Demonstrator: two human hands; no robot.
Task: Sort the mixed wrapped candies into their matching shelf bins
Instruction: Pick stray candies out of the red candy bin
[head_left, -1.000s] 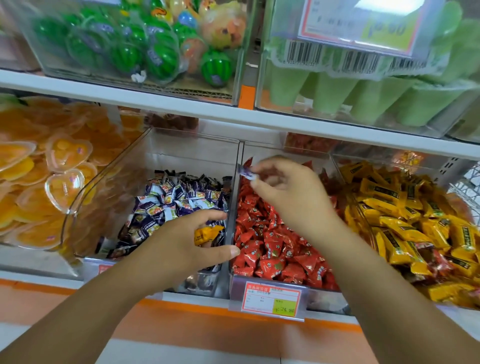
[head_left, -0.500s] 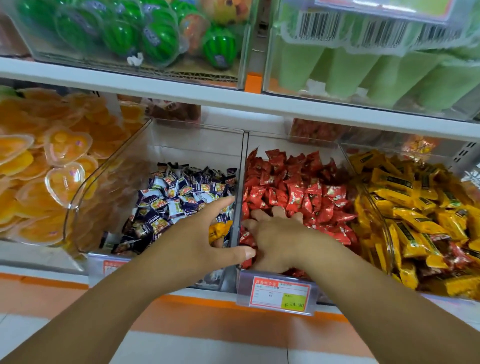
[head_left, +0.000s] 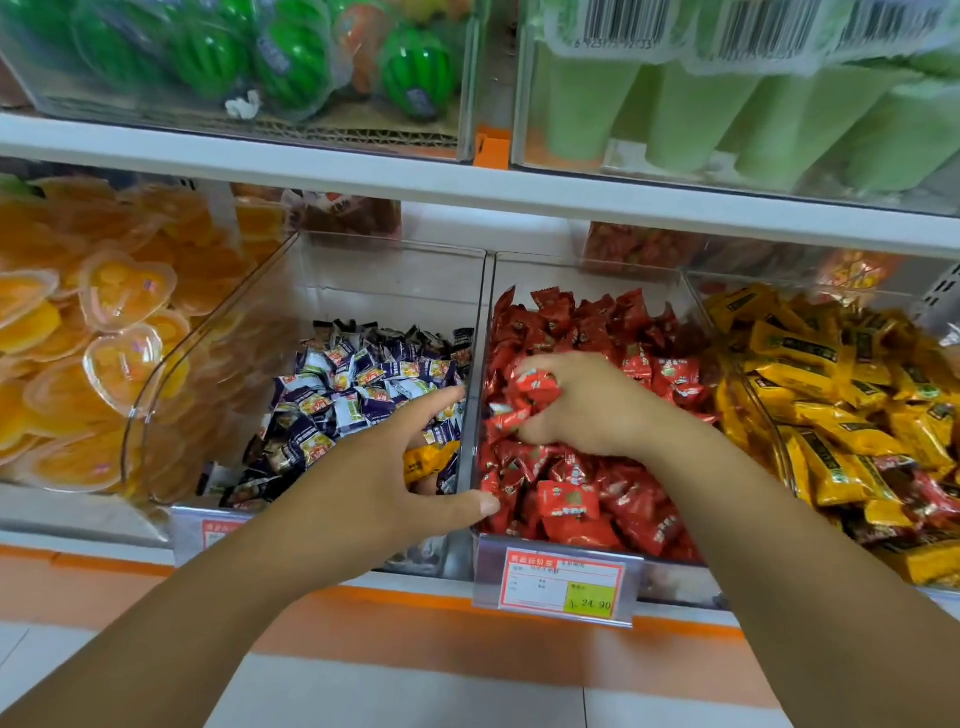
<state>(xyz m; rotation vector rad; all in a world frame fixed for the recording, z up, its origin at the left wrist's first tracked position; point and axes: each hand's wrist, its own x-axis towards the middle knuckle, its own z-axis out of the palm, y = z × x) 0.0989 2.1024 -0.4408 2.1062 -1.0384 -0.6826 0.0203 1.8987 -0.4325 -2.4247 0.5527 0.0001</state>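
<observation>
Three clear shelf bins stand side by side: purple-and-white candies (head_left: 363, 384), red candies (head_left: 582, 499) and yellow candies (head_left: 831, 395). My left hand (head_left: 374, 478) hovers over the front right corner of the purple bin. Its lower fingers hold a yellow candy (head_left: 431, 460) against the palm, while index finger and thumb stick out. My right hand (head_left: 597, 410) is down in the red bin, fingers curled round a small bunch of red candies (head_left: 535, 387). A few red candies lie mixed into the front of the yellow bin (head_left: 930, 493).
A clear divider wall (head_left: 475, 364) separates the purple and red bins. A price label (head_left: 563, 584) hangs on the red bin's front. Orange heart-shaped jelly cups (head_left: 119, 332) fill the bin at left. The upper shelf (head_left: 467, 192) overhangs the bins closely.
My right hand held a small purple-white candy above the divider, then dropped into the red bin and now grips red candies. My left hand stays put with the yellow candy.
</observation>
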